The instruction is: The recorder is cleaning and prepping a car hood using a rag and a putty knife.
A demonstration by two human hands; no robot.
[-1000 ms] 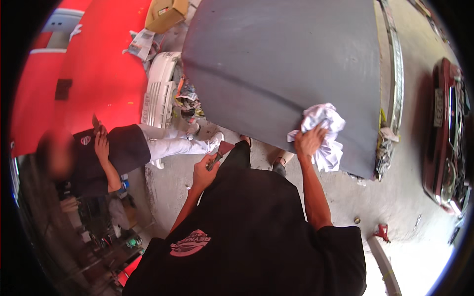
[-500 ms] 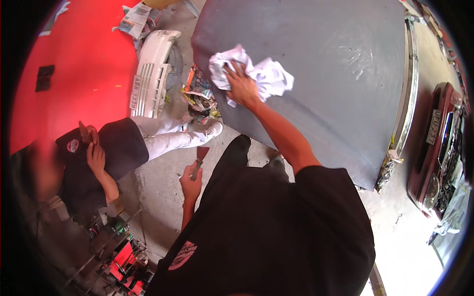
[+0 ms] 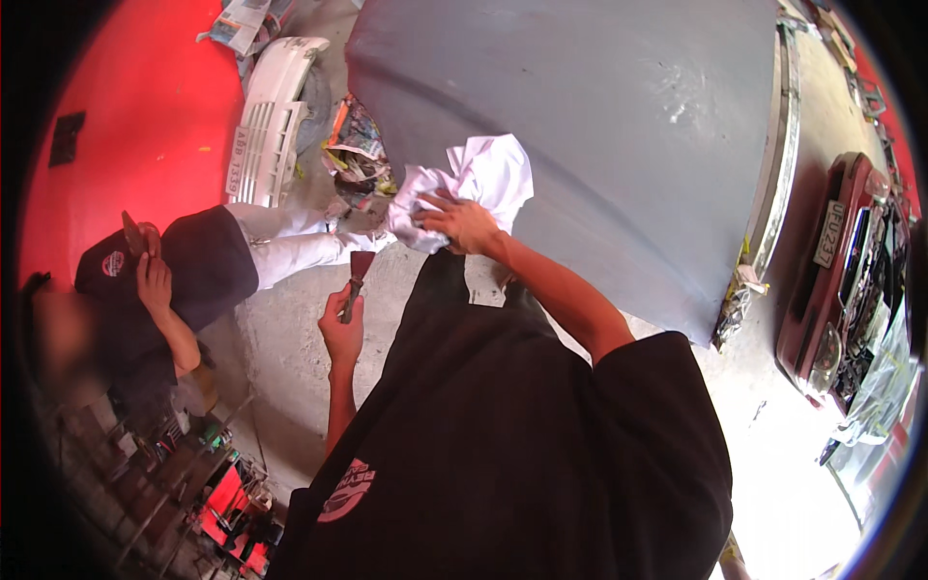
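Observation:
My left hand (image 3: 340,327) is closed around the handle of a putty knife (image 3: 361,267), its dark reddish blade pointing up, above the concrete floor. My right hand (image 3: 468,228) holds a crumpled white cloth (image 3: 499,172) at the near left edge of a grey car hood (image 3: 599,126). The fingers lie over the bunched part of the cloth, and its loose end spreads over the hood. Scuffed, lighter marks show on the hood's surface further right.
A co-worker (image 3: 208,261) stands at the left, holding a flat brown piece, beside a red car panel (image 3: 145,126). A white bumper (image 3: 275,116) and crumpled newspaper (image 3: 358,145) are left of the hood. To the right rests a dark red bumper (image 3: 822,280). Cluttered shelving (image 3: 193,493) fills the lower left.
My right hand has drawn the white cloth toward me, to the hood's near left edge. The left hand, still gripping the putty knife, has shifted slightly up and left in view.

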